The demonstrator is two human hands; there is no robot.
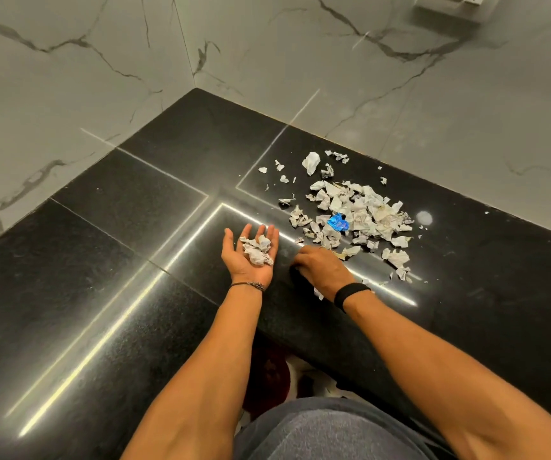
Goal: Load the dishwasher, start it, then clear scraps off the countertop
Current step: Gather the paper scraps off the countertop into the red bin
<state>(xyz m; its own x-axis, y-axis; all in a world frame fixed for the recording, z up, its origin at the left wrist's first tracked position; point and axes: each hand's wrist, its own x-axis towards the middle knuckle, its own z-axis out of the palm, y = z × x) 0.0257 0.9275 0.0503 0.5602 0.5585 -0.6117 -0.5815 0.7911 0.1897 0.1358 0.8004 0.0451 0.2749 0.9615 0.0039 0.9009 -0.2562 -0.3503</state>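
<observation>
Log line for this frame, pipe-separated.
phase: clearing countertop | left hand: palm up, carrying paper scraps | right hand: knuckles up on countertop, grasp unclear | scrap pile: beside right hand, blue wrapper in it

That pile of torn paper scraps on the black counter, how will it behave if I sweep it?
The paper scraps look thin and crumpled, so probably very light and floppy. On the glossy countertop they should slide easily. They lie loose, so a push would likely scatter some; those on the open left hand could spill.
</observation>
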